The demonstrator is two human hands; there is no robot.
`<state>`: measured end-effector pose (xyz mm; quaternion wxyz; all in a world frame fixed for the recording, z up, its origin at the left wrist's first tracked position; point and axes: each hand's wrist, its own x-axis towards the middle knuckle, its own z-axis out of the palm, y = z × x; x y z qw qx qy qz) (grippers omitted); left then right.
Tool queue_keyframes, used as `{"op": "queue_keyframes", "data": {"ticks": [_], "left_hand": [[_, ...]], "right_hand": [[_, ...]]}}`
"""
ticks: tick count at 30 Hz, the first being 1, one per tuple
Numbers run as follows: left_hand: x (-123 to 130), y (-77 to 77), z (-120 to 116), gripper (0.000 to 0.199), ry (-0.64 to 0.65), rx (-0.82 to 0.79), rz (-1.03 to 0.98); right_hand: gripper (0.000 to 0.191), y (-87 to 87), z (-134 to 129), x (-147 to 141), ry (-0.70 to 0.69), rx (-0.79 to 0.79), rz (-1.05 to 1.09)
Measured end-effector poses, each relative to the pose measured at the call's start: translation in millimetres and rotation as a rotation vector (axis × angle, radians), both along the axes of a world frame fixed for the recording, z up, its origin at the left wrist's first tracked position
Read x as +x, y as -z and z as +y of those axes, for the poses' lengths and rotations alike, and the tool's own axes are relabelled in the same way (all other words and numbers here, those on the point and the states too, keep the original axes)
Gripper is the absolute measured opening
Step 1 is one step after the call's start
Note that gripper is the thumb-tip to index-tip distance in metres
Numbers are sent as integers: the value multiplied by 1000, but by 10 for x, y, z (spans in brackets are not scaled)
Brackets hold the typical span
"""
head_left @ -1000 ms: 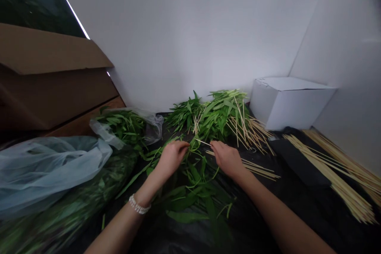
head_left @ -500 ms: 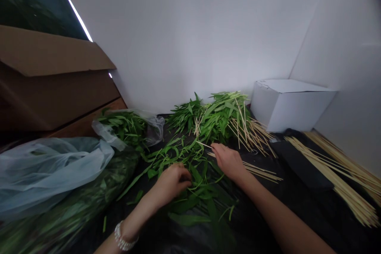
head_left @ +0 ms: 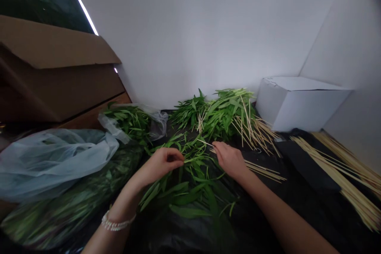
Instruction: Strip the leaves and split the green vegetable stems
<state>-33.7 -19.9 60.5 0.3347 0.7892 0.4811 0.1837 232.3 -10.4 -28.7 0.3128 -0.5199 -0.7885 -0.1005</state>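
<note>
"Left hand [head_left: 166, 162], how does it stand?"

"Nearly closed, with thumb and fingertips pinching a green stem [head_left: 190, 160]. The right hand [head_left: 229, 158] is narrow too, holding a thin stick [head_left: 205, 142] that points toward the loose greens [head_left: 195, 190] on the desk [head_left: 247, 232]."

"And the containers?"

"A small clear bag [head_left: 159, 124] lies open beyond the left hand, with leaves [head_left: 129, 121] inside and spilling at its mouth. Nearer the person, at the left, a big plastic bag [head_left: 53, 158] holds more leafy greens [head_left: 71, 202]. Behind them stands a cardboard box [head_left: 59, 83], flap out; its contents cannot be seen. Nor can those of the white box [head_left: 309, 107] at the right, beside the wall [head_left: 202, 27]."

"Where are the other sticks?"

"Some lie across the leafy pile [head_left: 223, 115] by the wall, a few loose sticks [head_left: 264, 170] rest just beside the right hand, and long bundles [head_left: 336, 174] lie at the far right, by a black block [head_left: 309, 166]."

"What has changed?"

"Half a second ago the left hand was lower, over the loose greens. Now it is farther out and more to the left, with leaves hanging beneath it. The right hand still grips its stick."
</note>
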Motion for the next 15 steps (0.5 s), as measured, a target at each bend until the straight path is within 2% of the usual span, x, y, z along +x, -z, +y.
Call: {"op": "queue_keyframes", "data": {"ticks": [3, 6, 8, 10, 15], "left_hand": [[-93, -158, -11, 14, -83, 131, 165], [42, -149, -58, 16, -176, 344, 322], [274, -38, -99, 16, -119, 400, 303], [564, 124, -141, 13, -21, 349, 274], [1159, 518, -201, 19, 26, 282, 329]], "right_hand": [[27, 19, 12, 8, 0, 12, 7], [27, 21, 26, 23, -2, 29, 36], [27, 8, 34, 40, 7, 34, 68], [27, -8, 42, 62, 19, 34, 93], [27, -14, 64, 100, 56, 23, 112]]}}
